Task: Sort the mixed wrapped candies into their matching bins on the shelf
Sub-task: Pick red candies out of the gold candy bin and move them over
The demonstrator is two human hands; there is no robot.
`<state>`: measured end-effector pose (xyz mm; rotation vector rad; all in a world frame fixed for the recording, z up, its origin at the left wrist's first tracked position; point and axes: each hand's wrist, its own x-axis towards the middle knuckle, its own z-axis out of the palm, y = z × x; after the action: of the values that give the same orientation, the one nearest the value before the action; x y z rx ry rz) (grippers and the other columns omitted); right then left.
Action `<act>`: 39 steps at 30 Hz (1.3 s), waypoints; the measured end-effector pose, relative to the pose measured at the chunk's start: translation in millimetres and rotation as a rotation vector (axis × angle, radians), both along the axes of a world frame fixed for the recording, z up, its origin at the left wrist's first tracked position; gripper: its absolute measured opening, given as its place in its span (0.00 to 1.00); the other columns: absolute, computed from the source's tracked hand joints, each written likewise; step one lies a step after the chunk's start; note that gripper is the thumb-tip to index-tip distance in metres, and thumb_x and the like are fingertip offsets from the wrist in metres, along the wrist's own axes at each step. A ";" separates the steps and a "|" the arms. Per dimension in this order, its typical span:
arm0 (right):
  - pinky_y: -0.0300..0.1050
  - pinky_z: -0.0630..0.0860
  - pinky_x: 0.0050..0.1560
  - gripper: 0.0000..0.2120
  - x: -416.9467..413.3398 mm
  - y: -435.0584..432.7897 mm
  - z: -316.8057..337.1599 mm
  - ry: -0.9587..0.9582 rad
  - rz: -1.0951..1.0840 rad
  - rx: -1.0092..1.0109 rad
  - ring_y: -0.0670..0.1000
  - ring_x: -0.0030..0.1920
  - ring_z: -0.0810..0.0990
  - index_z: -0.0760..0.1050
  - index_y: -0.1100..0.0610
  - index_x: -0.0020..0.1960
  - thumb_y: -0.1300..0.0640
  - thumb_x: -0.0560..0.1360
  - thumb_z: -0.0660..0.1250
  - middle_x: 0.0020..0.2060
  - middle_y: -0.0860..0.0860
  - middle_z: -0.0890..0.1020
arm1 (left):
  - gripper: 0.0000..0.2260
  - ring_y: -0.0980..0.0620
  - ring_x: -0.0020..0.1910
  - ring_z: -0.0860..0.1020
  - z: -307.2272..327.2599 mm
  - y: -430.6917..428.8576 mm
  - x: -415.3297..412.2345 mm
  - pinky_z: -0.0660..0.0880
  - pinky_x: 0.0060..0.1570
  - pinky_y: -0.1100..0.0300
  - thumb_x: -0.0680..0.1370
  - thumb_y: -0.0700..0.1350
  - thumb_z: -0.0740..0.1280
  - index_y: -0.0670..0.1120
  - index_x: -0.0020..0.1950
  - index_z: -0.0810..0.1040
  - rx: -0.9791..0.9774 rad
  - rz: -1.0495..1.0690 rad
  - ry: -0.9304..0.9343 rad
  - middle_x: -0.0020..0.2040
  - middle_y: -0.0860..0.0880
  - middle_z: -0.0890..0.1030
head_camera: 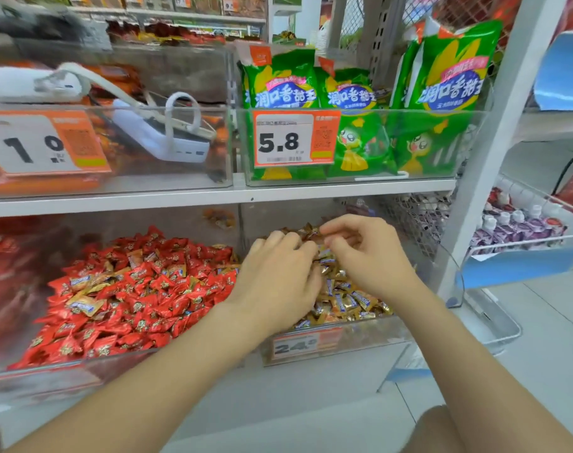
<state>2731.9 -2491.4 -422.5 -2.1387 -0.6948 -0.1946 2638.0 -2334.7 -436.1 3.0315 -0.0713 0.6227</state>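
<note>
Two bins matter on the lower level. Gold-wrapped candies (347,299) fill the right bin (370,335); red candies (141,295) fill the left bin (66,377), with several gold strays (85,304) lying among them.

- Both your hands are in the right bin, on top of the gold pile.
- Left hand (278,276): palm down, fingers curled into the heap, tips buried. Cannot tell if it holds anything.
- Right hand (367,253): fingers bent, thumb drawn close to the fingertips just above a wrapper near the back. Cannot tell if a wrapper is pinched.

Likely step: picking through the gold pile for misfits, or dropping gold pieces in.

- Spread the top layer flat with straight fingers rather than digging, so odd colours show.
- Pinch one wrapper by its twisted end; a fistful would drag neighbours along.
- Carry pieces low over the divider between the bins, so none slip onto the floor.
- The strays in the left bin look like the bigger job.

Above, on the shelf board (213,194): green snack bags (354,103) and a white power bank (161,135). Leave both alone.
</note>
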 end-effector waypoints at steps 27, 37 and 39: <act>0.52 0.80 0.59 0.14 -66.4 267.9 -39.4 0.010 0.340 -0.565 0.59 0.58 0.82 0.79 0.54 0.59 0.65 0.75 0.66 0.57 0.55 0.82 | 0.33 0.37 0.64 0.74 -30.1 265.0 -114.9 0.73 0.63 0.48 0.73 0.60 0.78 0.42 0.67 0.70 -0.363 0.629 0.570 0.64 0.39 0.73; 0.39 0.72 0.43 0.09 -35.7 276.1 -49.1 0.121 0.412 -0.623 0.50 0.50 0.81 0.77 0.52 0.56 0.57 0.77 0.73 0.46 0.48 0.81 | 0.17 0.49 0.53 0.79 -40.0 278.0 -115.5 0.77 0.51 0.55 0.76 0.47 0.79 0.52 0.60 0.77 -0.485 0.413 0.346 0.57 0.49 0.79; 0.38 0.73 0.44 0.08 -35.1 275.3 -47.4 0.155 0.407 -0.598 0.49 0.48 0.81 0.78 0.50 0.54 0.60 0.77 0.71 0.43 0.46 0.80 | 0.12 0.50 0.51 0.79 -38.5 280.6 -116.4 0.74 0.49 0.57 0.77 0.47 0.78 0.54 0.57 0.79 -0.532 0.404 0.308 0.60 0.49 0.80</act>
<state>2696.8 -2216.0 -470.0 -2.4629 -1.1839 0.4466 2521.6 -2054.1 -474.7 2.5792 0.6231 0.1385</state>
